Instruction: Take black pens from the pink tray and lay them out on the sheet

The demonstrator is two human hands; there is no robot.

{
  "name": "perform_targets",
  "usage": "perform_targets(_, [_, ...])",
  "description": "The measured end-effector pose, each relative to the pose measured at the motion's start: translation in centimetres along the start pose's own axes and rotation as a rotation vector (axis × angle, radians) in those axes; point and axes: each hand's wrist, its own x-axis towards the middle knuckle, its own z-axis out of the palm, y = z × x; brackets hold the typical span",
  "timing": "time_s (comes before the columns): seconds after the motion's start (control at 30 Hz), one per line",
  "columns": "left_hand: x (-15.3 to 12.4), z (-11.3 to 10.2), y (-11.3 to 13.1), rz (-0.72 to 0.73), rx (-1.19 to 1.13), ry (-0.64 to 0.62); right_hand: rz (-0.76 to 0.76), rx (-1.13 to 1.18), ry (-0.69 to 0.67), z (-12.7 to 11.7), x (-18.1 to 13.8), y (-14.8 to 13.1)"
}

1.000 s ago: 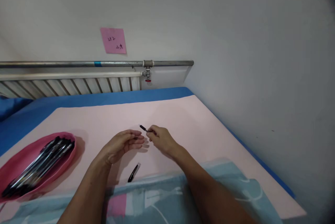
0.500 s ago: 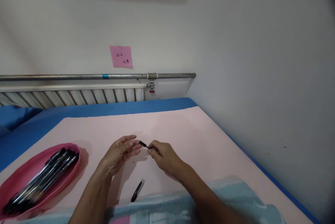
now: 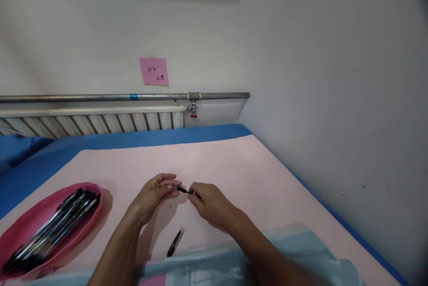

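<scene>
My left hand [image 3: 154,195] and my right hand [image 3: 207,202] meet over the pink sheet [image 3: 234,165]. Between their fingertips is a thin black pen part [image 3: 182,190], pinched by the right hand and touched at its other end by the left fingers. What else the left fingers hold is too small to make out. A black pen piece [image 3: 175,243] lies on the sheet just below my hands. At the left a pink tray [image 3: 20,221] holds several black pens [image 3: 53,230].
A blue cover [image 3: 100,140] shows beyond the pink sheet. A radiator [image 3: 90,121] and a metal pipe [image 3: 117,97] run along the back wall, with a pink note [image 3: 154,71] above. A pale wall [image 3: 334,99] closes the right side. A light blue patterned cloth [image 3: 207,268] lies near me.
My head tilted up, so the scene sits lower. The right hand has swung the black pen part down until its tip meets the left fingers, which have curled in on it.
</scene>
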Motion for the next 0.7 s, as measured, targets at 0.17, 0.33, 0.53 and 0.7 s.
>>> perform_targets(0.17, [0.1, 0.0, 0.0, 0.008, 0.017, 0.0, -0.012, -0.018, 0.001, 0.2, 0.0, 0.2])
perform_targets(0.33, [0.2, -0.4, -0.3, 0.015, 0.059, -0.067, -0.029, -0.029, -0.021, 0.3, -0.1, 0.2])
perform_targets(0.53, [0.0, -0.2, -0.4, 0.003, 0.089, -0.14, -0.023, 0.031, -0.012, 0.8, 0.0, -0.1])
perform_targets(0.7, [0.4, 0.4, -0.1, 0.058, -0.061, 0.107, 0.109, 0.274, 0.058, 2.0, 0.3, 0.0])
